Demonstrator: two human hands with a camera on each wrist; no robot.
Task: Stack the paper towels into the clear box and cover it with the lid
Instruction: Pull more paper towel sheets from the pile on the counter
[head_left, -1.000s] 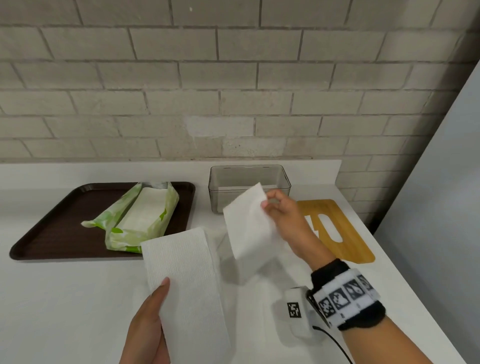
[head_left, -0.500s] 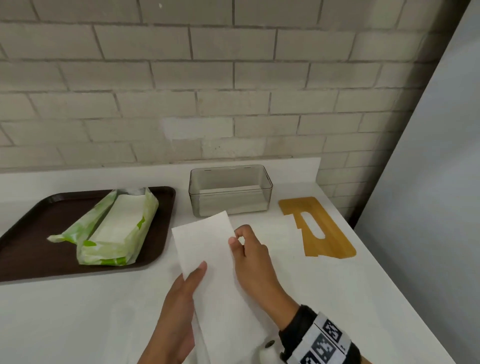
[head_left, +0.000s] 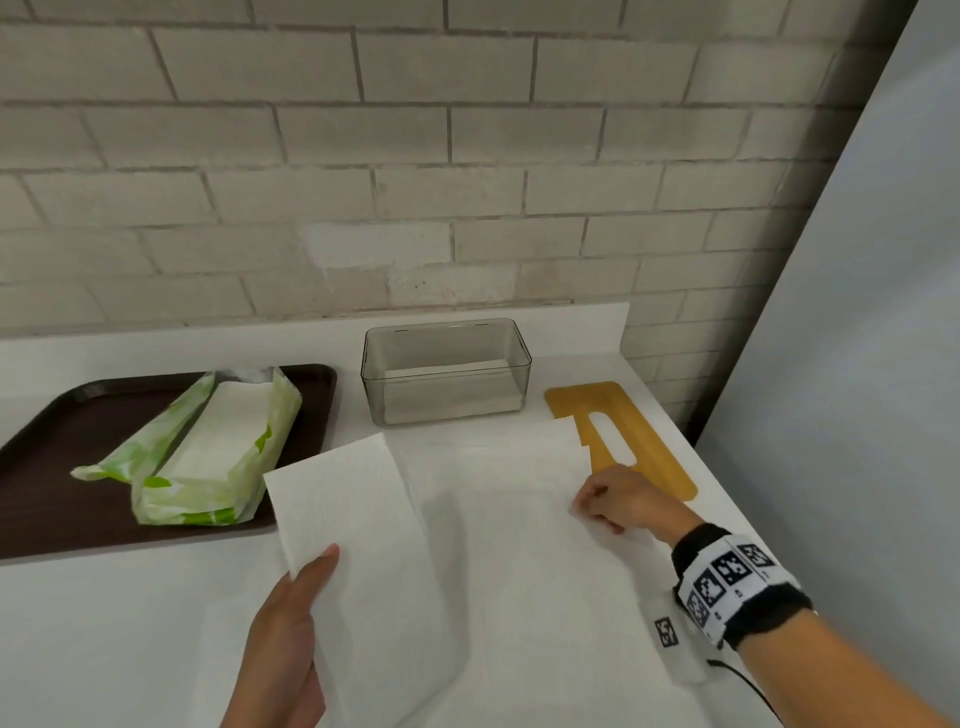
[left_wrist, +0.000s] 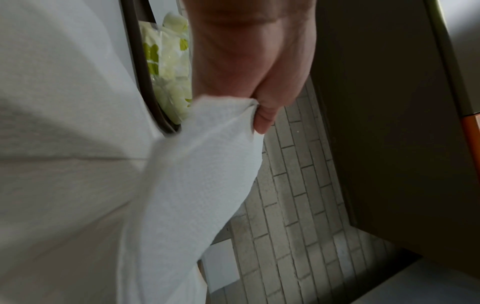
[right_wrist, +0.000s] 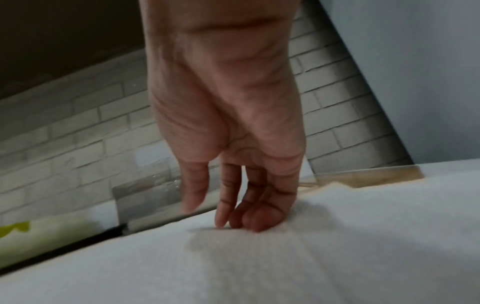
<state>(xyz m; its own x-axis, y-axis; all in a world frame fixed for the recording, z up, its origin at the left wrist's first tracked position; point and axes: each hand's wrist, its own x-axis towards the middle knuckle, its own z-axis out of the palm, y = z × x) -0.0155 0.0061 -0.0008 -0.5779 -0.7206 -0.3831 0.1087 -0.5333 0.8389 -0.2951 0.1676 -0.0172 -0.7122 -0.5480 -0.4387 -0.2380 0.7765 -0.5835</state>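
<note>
A white paper towel (head_left: 358, 514) lies unfolded across the counter in front of me. My left hand (head_left: 291, 623) pinches its left edge between thumb and fingers and holds that half lifted (left_wrist: 202, 174). My right hand (head_left: 608, 499) rests its fingertips (right_wrist: 223, 222) on the flat right half, thumb held apart. The clear box (head_left: 447, 371) stands behind against the wall with a low stack of towels inside. The wooden lid (head_left: 639, 447), with a slot in it, lies flat right of the box, its near left corner under the towel's edge.
A dark brown tray (head_left: 62, 467) on the left carries an opened green-and-white towel package (head_left: 223, 457). A brick wall runs behind the counter. A grey panel (head_left: 857, 364) borders the counter's right edge.
The towel, held folded between both hands, has been opened out. My right hand swept right and laid its half flat by the lid; my left hand keeps the left edge.
</note>
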